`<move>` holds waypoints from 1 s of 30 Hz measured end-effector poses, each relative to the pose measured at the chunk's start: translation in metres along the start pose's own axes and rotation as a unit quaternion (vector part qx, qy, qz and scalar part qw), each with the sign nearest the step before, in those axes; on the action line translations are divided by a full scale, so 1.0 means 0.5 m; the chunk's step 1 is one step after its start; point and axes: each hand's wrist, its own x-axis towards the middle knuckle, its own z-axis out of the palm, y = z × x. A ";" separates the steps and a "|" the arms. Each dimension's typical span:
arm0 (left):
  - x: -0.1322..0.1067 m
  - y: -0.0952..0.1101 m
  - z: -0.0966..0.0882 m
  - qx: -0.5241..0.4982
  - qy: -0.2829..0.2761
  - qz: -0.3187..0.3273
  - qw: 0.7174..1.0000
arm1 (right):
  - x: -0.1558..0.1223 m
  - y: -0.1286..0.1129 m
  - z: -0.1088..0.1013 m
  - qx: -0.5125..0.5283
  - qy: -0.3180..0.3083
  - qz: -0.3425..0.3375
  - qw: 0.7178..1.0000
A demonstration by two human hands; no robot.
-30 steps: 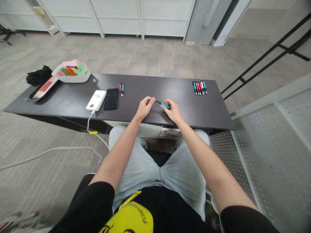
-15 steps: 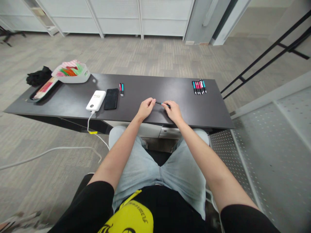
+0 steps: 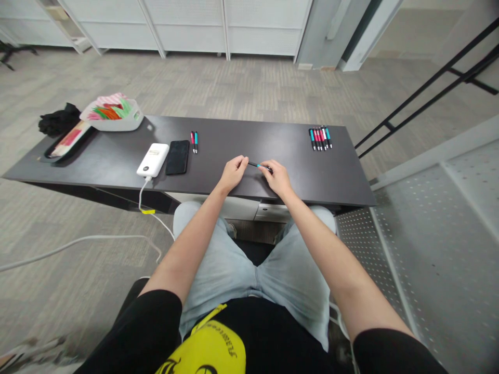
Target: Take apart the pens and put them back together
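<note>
Just above the desk's front half, a black and blue pen is stretched between my hands. My left hand pinches its left end, and my right hand has its fingers closed around the right end. Part of the pen is hidden under the fingers. To the left lie two pens, one red and one blue, side by side. At the right end of the desk a row of several pens in blue, red and white lies close together.
On the dark desk a black phone lies beside a white power bank with a cable hanging over the front edge. Further left are a white basket of colourful items, a black tray and a black cloth.
A little more of the pen's blue part shows beside my right fingers. Both hands keep nearly the same place, and the view has shifted slightly.
</note>
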 end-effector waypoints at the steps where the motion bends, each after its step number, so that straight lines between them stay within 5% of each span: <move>1: 0.000 0.001 -0.001 0.004 -0.008 0.007 1.000 | 0.001 0.003 0.000 0.001 -0.003 -0.004 1.000; 11: -0.001 0.012 0.001 0.107 -0.005 0.019 0.994 | 0.001 0.008 0.004 -0.017 0.001 0.006 1.000; 30: -0.001 0.010 -0.002 0.111 -0.043 0.047 0.992 | -0.008 -0.009 -0.008 -0.074 -0.041 0.008 0.996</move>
